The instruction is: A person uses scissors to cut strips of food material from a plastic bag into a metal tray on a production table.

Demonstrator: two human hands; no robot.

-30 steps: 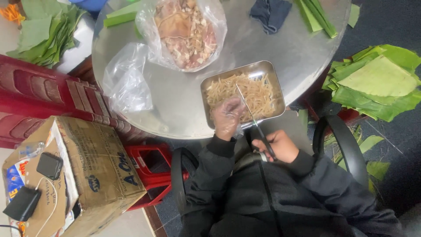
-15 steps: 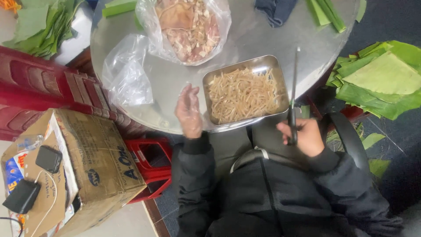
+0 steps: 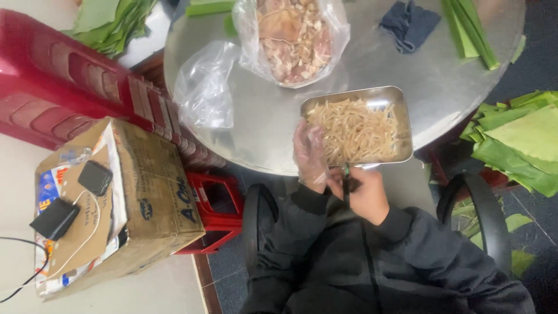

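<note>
Head view: the person sits at the near edge of a round metal table [image 3: 244, 134]. The left hand [image 3: 309, 156], in a thin clear glove, rests with fingers spread against the left rim of a steel tray [image 3: 404, 125] of pale shredded strips [image 3: 356, 131]; it touches the tray and clasps nothing. The right hand [image 3: 363, 192], bare, is just near of the tray, closed around a thin dark stick [image 3: 347, 181] with a green tip that points toward the strips. The two hands nearly touch.

The strips look light, limp and probably damp, so they would likely slip and clump; pinching a small bunch from the heap seems the surest hold. The tray looks stiff and smooth and is best taken by its rolled rim.

Farther on sits an open clear bag of meat pieces [image 3: 293, 35], with an empty bag [image 3: 204, 87] to its left. A dark cloth [image 3: 408, 22] and green leaf strips [image 3: 469, 29] lie at the far right. Off the table, folded green leaves [image 3: 523, 145] are stacked right, a cardboard box [image 3: 139, 192] left.
</note>
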